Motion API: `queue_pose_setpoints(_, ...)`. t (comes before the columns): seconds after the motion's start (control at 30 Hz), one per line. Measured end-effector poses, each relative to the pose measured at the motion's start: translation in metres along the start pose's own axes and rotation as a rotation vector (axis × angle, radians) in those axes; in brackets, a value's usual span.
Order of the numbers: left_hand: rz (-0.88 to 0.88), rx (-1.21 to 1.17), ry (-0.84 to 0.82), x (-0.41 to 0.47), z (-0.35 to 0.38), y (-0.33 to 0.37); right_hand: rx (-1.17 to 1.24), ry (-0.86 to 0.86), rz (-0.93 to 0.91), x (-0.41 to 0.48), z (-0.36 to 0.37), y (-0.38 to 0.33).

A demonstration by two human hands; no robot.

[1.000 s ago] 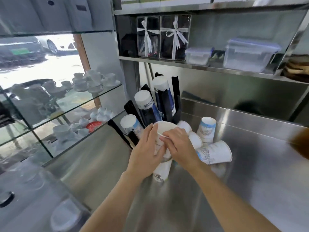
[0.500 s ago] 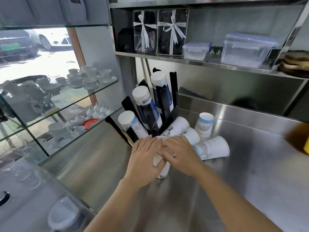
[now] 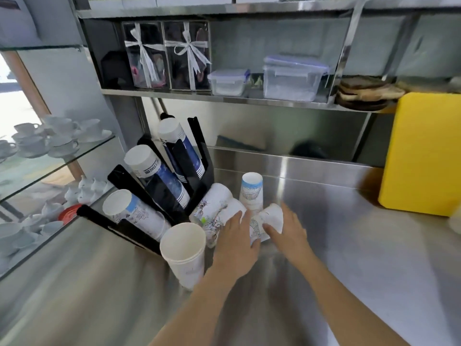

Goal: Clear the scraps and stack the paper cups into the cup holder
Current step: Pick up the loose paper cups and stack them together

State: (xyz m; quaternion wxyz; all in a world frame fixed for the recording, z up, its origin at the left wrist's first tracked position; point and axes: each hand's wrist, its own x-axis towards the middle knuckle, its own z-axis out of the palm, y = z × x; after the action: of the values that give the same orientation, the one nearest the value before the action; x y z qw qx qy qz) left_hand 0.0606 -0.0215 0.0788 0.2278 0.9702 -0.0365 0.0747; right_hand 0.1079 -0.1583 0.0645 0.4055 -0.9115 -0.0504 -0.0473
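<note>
A nested stack of white paper cups (image 3: 183,255) stands upright on the steel counter (image 3: 349,245), mouth up, with no hand on it. The black cup holder (image 3: 199,156) behind it carries three slanted rows of cups. To its right two printed cups (image 3: 212,206) lie on their sides and one cup (image 3: 251,191) stands upside down. Another cup (image 3: 270,217) lies between my hands. My left hand (image 3: 235,243) rests flat against the lying cups, fingers apart. My right hand (image 3: 289,233) touches the lying cup from the right, fingers spread and blurred.
A yellow box (image 3: 424,156) stands at the right on the counter. A steel shelf (image 3: 224,98) above holds plastic containers and ribboned boxes. Glass shelves (image 3: 62,156) with white porcelain cups run along the left.
Both hands have let go of the cup stack, which now stands alone on the counter. The hands moved right onto the lying cups. The camera has shifted to the right.
</note>
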Motion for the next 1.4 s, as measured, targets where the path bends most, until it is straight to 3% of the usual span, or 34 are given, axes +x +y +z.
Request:
queue_pose_setpoints(0.13,-0.003,0.024,-0.120,0.013,0.024,0.002,0.048,-0.042,0.186,0.004,-0.001,0.020)
queue_pose_setpoints(0.33,-0.056,0.090,-0.236,0.034,0.041,-0.012,0.320,-0.052,0.223,0.021,0.003,0.040)
queue_pose_setpoints(0.5,-0.108,0.080,-0.241,0.050,0.044,-0.013,0.277,-0.036,0.259,0.033,0.009,0.052)
queue_pose_setpoints(0.63,-0.162,0.035,-0.280,0.062,0.045,-0.010,0.403,0.047,0.239,0.036,0.007,0.051)
queue_pose_setpoints(0.73,-0.178,-0.200,-0.283,0.067,0.042,-0.009,0.457,0.126,0.134,0.036,-0.005,0.037)
queue_pose_setpoints(0.87,-0.132,-0.430,-0.107,0.070,0.008,0.005,0.468,0.178,-0.071,0.039,-0.031,0.000)
queue_pose_setpoints(1.0,0.013,-0.361,0.097,0.070,-0.059,0.022,0.530,0.229,-0.277,0.044,-0.060,-0.050)
queue_pose_setpoints(1.17,0.105,-0.094,0.255,0.049,-0.135,0.017,0.600,0.188,-0.587,0.046,-0.063,-0.108)
queue_pose_setpoints(1.4,0.035,-0.137,0.378,0.005,-0.155,-0.033,0.491,0.109,-0.841,0.030,-0.013,-0.137)
